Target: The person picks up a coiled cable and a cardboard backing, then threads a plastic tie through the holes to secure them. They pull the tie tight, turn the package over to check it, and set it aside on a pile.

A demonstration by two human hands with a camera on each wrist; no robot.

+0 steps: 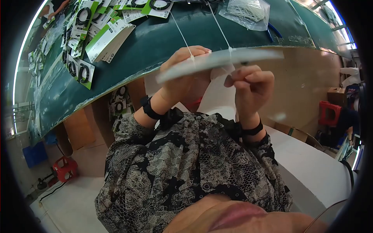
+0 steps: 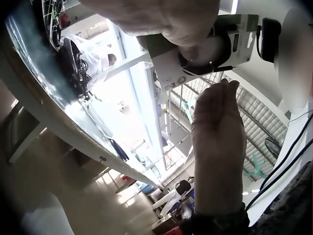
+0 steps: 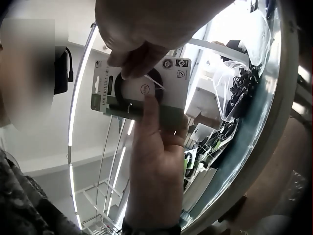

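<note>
At centre of the head view, the USB-C cable card (image 3: 173, 96) is gripped by the left hand (image 3: 157, 159); a white cable tie (image 1: 220, 28) is apparently pinched by the right hand (image 1: 254, 83).

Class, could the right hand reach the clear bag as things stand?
Probably yes: in the head view, the held card lies between the right hand and the clear bag, but the way around looks free.
</note>
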